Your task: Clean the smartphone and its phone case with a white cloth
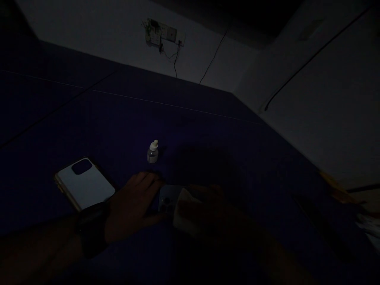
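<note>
The light is very dim. A smartphone [165, 198] lies with its back and camera lenses upward. My left hand [135, 204], wearing a dark watch [93, 227], holds its left end between curled fingers and thumb. On the phone's back, my right hand [212, 209] presses a white cloth [185, 215], its fingers closed on it and mostly lost in shadow. Just beyond my left hand stands a small clear bottle [152, 153] with a white dropper-like cap. To the left lies a phone case [86, 182] with a pale back and a camera cutout.
The surface [124, 114] is dark blue, with a seam across it. Behind are a white wall and a socket panel [166, 32] with cords. A long dark object [320, 225] lies at the right, near a yellowish item [335, 188] by the wall.
</note>
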Demonstrator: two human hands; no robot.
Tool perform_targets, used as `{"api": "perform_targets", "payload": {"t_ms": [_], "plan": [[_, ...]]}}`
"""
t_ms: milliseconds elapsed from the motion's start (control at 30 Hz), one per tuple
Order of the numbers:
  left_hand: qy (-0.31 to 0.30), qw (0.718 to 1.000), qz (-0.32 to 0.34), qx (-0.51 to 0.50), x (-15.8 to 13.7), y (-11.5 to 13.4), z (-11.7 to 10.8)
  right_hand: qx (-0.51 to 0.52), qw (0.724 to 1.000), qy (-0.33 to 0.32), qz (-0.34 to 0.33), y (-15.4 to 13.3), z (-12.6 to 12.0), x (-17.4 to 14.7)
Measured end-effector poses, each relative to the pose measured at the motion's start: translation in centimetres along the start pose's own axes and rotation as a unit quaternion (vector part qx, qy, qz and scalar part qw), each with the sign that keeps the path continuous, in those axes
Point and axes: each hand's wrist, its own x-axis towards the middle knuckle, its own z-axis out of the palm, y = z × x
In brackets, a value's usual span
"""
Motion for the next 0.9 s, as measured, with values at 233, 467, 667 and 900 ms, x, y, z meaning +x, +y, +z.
{"api": "perform_targets", "payload": {"t_ms": [233, 467, 667, 900], "plan": [[-0.001, 1.0, 0.003, 0.0, 0.0, -0.1, 0.2, -0.03, 1.0, 0.007, -0.001, 2.0, -0.3, -0.8], [-0.001, 1.0, 0.001, -0.003, 0.1, 0.1, 0.0, -0.05, 0.997, 0.046, 0.032, 5.6, 0.2, -3.5], [0.017, 1.0, 0.014, 0.007, -0.1, -0.1, 0.2, 0.017, 0.999, 0.016, 0.042, 1.0, -0.2, 1.8], [0.019, 1.0, 0.012, -0.016, 0.0, -0.1, 0.1, -0.03, 0.994, 0.09, 0.05, 4.2, 0.1, -1.1]]}}
